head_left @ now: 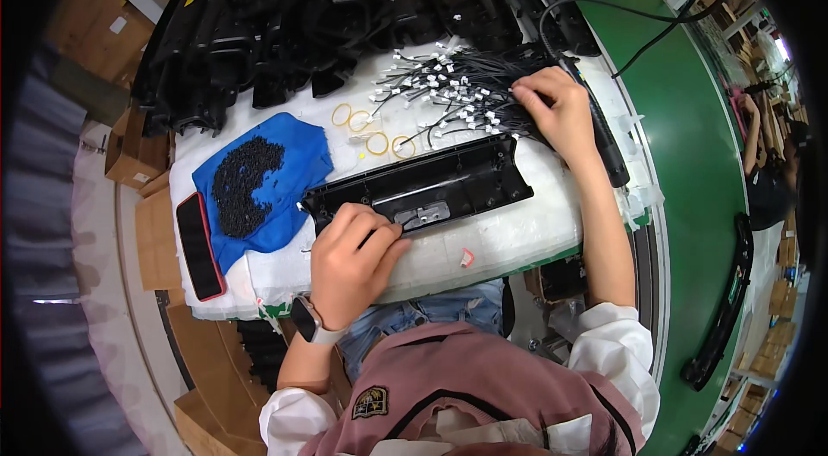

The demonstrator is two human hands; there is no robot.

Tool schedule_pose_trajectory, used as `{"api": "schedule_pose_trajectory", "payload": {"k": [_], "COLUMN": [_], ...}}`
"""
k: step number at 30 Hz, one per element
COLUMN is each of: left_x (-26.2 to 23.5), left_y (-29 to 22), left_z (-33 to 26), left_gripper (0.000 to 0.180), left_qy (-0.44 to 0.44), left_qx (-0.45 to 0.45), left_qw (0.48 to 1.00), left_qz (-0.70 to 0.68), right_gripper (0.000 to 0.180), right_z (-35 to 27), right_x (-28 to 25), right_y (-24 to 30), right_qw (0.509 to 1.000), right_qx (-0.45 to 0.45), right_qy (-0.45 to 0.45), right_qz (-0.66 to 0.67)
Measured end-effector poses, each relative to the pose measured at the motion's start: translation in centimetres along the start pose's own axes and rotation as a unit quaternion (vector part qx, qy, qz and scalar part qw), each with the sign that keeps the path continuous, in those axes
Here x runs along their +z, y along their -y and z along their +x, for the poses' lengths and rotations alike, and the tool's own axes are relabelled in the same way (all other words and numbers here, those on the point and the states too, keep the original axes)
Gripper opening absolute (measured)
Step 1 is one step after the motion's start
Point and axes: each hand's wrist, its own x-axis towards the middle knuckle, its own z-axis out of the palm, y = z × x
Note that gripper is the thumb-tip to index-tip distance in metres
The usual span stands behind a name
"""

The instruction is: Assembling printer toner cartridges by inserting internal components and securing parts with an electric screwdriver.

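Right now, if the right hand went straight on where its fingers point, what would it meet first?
Likely the black wires, right beside the right hand; whether they touch already is unclear.

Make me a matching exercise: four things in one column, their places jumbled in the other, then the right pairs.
Things
1. Phone
2. Blue cloth
3. Left hand
4. Right hand

Places
A. At the bundle of black cables with white connectors
B. At the near side of the long black housing
C. By the left edge of the white-covered table
D. Beneath the heap of small black pieces

Right pairs: 1-C, 2-D, 3-B, 4-A
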Motion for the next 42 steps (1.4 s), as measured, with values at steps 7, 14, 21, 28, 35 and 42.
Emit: {"api": "schedule_pose_trajectory", "payload": {"k": [7, 14, 21, 28, 35, 42], "left_x": [-1.6, 1.3, 1.9, -6.2, -10.5, -4.9], "left_y": [2.0, 0.5, -2.9, -1.8, 5.9, 18.6], "left_z": [2.8, -0.4, -4.4, -13.7, -39.1, -67.5], "left_gripper": [0.043, 0.01, 0.024, 0.028, 0.034, 0.064], "left_qy": [0.067, -0.011, -0.027, -0.298, -0.565, -0.446], "left_qx": [-0.045, -0.035, -0.123, -0.244, -0.556, -0.818], "left_qw": [0.98, 0.988, 0.975, 0.922, 0.553, 0.362], "left_qz": [0.179, 0.147, 0.185, 0.046, -0.256, 0.004], "right_gripper": [0.028, 0.024, 0.026, 0.027, 0.023, 0.023], "right_z": [-0.1, -1.9, -1.0, -0.9, -2.6, -6.0], "right_x": [1.2, 0.1, 1.3, 0.0, 5.7, 12.4], "right_y": [1.4, -2.5, -3.4, 3.0, 16.3, 22.9], "right_qw": [0.999, 0.999, 0.989, 0.958, 0.946, 0.882], "right_qx": [0.011, -0.025, -0.113, -0.155, -0.306, -0.456], "right_qy": [-0.032, -0.04, -0.099, -0.24, -0.061, 0.121], "right_qz": [-0.003, -0.01, 0.012, -0.035, 0.09, 0.001]}}
